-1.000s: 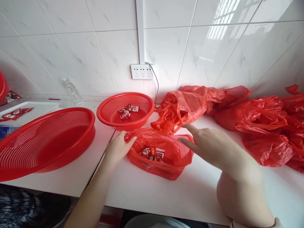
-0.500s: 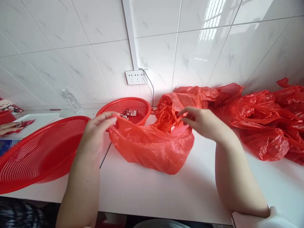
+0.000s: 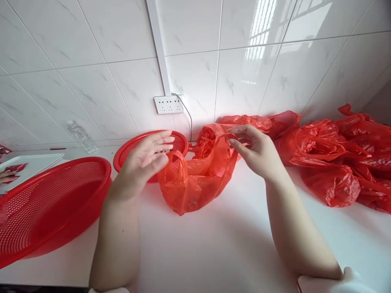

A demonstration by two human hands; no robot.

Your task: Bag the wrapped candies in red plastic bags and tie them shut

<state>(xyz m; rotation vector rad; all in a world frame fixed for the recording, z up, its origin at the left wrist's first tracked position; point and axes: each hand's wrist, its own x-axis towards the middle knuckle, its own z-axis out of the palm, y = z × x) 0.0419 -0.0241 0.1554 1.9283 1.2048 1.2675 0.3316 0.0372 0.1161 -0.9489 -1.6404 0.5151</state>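
The left hand (image 3: 140,167) has released its earlier grip and stands open beside the bag (image 3: 195,193); the right hand (image 3: 257,151) pinches the bag's raised handle (image 3: 225,135).

The place looks like a plain shared workroom, judging by the white tabletop (image 3: 195,252) against a marbled tile wall (image 3: 191,73) with a socket panel (image 3: 169,104), the red mesh baskets (image 3: 70,191) and red plastic bags (image 3: 195,193) along it, and another person's hand (image 3: 5,178) at far left.
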